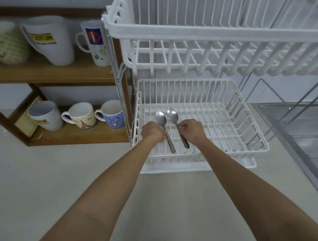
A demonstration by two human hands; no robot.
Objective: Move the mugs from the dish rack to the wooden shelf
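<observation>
The white two-tier dish rack (255, 139) stands on the counter with no mugs visible in it. Inside its lower basket my left hand (152, 131) grips the handle of one metal spoon (161, 118), and my right hand (192, 130) grips the handle of a second spoon (172, 115). Both spoon bowls point away from me. To the left, the wooden shelf (50, 72) holds several mugs. Its upper board carries a patterned mug (5, 43), a big white mug (52, 41) and a tall logo mug (95, 44). Its lower board holds a white mug (46, 115), a beige mug (82, 118) and a blue face mug (112, 114).
The rack's upper tier (205, 35) overhangs the lower basket close above my hands. A steel sink (302, 131) lies at the right. Pale countertop (65, 180) spreads in front of the shelf and rack.
</observation>
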